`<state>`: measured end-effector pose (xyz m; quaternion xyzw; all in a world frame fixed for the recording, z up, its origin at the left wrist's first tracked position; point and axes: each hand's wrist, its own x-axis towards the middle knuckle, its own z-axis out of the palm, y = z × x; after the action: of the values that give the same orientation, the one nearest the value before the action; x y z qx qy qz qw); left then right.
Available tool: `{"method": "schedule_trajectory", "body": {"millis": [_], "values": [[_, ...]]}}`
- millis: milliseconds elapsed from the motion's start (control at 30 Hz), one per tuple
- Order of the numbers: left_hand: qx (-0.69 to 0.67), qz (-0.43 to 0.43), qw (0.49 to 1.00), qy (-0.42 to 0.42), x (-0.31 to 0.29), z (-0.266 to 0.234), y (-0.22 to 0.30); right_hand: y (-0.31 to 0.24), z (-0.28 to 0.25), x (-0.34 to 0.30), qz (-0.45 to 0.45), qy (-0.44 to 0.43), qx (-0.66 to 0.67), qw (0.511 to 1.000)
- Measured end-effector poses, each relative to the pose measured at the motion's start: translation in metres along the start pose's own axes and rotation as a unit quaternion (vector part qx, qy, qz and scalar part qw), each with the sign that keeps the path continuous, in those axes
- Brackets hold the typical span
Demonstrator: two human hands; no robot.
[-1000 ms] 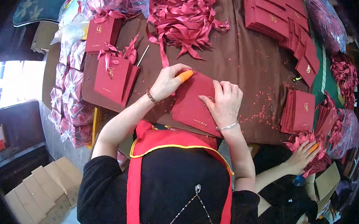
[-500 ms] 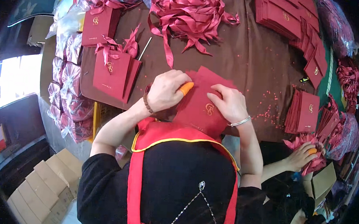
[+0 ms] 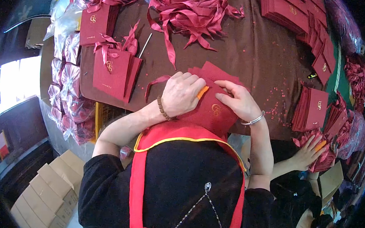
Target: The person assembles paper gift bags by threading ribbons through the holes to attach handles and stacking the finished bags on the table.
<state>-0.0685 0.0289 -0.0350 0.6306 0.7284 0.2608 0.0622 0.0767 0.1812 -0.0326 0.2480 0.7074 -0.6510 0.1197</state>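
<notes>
Under both my hands, against the front of my apron, lies a dark red paper bag (image 3: 216, 118) with a gold emblem, on top of other dark red bags. My left hand (image 3: 183, 93), an orange finger cover on one finger, is curled closed over the bag's left side. A dark pink ribbon (image 3: 154, 86) trails out from beneath this hand, whose fingertips are hidden. At the upper right edge my right hand (image 3: 238, 101) is closed, thumb and bent fingers gripping the bag.
A heap of pink ribbons (image 3: 192, 16) lies on the brown-covered table (image 3: 252, 64). Bags with ribbon bows (image 3: 112, 72) and a thin white stick (image 3: 145, 45) are at left. Stacked bags (image 3: 287, 14) line the right. A co-worker's hand (image 3: 309, 154) touches ribbons at lower right.
My left hand has slid right over the bag, and the ribbon's loose end now shows beside it. My right hand has shifted slightly right. The co-worker's fingers have spread flatter.
</notes>
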Motion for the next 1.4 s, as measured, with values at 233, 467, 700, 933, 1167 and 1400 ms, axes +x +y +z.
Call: {"method": "schedule_trajectory", "body": {"millis": [233, 467, 700, 933, 1167, 1400], "values": [[-0.039, -0.005, 0.998, -0.043, 0.003, -0.005, 0.008, 0.006, 0.002, -0.001, -0.056, 0.005, 0.001, 0.998], [-0.075, -0.073, 0.993, -0.062, 0.004, -0.002, 0.008, 0.006, 0.003, -0.004, -0.034, -0.009, 0.087, 0.996], [-0.031, -0.036, 0.998, -0.033, 0.003, -0.003, 0.009, 0.008, 0.006, -0.003, -0.034, 0.004, 0.019, 0.999], [-0.061, -0.058, 0.994, -0.071, 0.002, -0.008, 0.014, 0.001, 0.011, -0.008, -0.017, 0.002, 0.045, 0.999], [-0.054, -0.057, 0.994, -0.081, 0.002, -0.008, 0.015, 0.007, 0.013, -0.005, -0.037, 0.008, 0.054, 0.998], [-0.08, -0.061, 0.991, -0.088, 0.0, -0.01, 0.01, 0.007, 0.016, -0.006, -0.033, 0.019, 0.055, 0.998]]}}
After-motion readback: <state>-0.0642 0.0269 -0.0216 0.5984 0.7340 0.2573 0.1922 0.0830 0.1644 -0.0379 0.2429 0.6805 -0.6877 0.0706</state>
